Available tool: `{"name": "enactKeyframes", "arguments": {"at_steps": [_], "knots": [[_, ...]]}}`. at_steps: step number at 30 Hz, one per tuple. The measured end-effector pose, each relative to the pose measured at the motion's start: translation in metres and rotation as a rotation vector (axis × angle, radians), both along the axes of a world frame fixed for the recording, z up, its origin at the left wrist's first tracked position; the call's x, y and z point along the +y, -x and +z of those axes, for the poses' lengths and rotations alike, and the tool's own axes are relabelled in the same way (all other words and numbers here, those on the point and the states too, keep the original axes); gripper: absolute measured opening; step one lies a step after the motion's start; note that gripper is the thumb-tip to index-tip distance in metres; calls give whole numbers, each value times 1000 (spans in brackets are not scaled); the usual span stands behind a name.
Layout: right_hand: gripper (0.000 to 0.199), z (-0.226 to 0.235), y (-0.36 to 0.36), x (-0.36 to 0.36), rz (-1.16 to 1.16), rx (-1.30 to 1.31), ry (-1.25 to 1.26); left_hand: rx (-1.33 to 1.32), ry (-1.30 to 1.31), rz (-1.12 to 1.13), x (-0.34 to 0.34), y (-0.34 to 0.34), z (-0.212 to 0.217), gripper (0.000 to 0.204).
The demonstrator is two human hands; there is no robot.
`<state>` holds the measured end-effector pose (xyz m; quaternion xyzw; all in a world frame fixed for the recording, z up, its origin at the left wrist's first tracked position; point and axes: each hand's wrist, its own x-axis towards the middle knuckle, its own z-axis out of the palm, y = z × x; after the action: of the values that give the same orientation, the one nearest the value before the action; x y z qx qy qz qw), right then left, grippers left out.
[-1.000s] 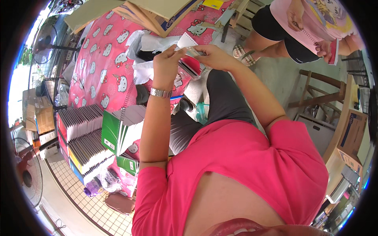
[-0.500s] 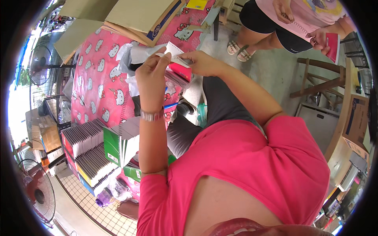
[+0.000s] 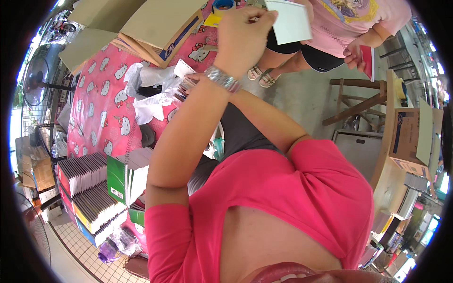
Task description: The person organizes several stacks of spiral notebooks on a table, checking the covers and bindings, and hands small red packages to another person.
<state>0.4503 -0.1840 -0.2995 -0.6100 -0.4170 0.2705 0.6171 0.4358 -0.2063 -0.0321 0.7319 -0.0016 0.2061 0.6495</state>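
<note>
My left hand (image 3: 247,35), with a silver watch on the wrist, is raised and reaches across to the right. Its fingers pinch the corner of a white sheet or thin pad (image 3: 291,23). Another person's hand (image 3: 306,7) is at the far edge of that white piece; whether it grips it cannot be made out. Beneath my left wrist, my right hand (image 3: 197,77) is mostly covered. It holds a small bundle of notebooks (image 3: 181,90) by the table's edge, with a white page with a punched edge (image 3: 184,69) sticking up there.
Rows of spiral notebooks (image 3: 85,174) and a green notebook (image 3: 116,179) stand at the left. Cardboard boxes (image 3: 158,28) lie on the pink patterned tablecloth (image 3: 96,101). The person opposite holds a red notebook (image 3: 367,62). A wooden stool (image 3: 358,101) stands to the right.
My left hand has moved from the notebooks up and to the right, carrying the white piece toward the other person. My right hand has shifted left with the bundle. The view has turned slightly.
</note>
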Motion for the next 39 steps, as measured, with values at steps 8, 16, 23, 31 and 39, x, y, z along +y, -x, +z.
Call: {"name": "enactKeyframes", "arguments": {"at_steps": [8,16,23,31,39], "knots": [[62,80,27,-18,-156,-173,200,8,79,187,-26,-16,-31,28],[64,88,33,-16,-194,-287,252,30,16,241,-13,-3,-36,23],[60,85,29,-21,-192,-216,213,162,-650,706,113,121,-154,59],[58,77,16,-17,-205,-241,163,426,360,373,123,136,-165,55],[60,96,2,-23,-117,-173,301,495,501,371,132,126,-175,42]]}}
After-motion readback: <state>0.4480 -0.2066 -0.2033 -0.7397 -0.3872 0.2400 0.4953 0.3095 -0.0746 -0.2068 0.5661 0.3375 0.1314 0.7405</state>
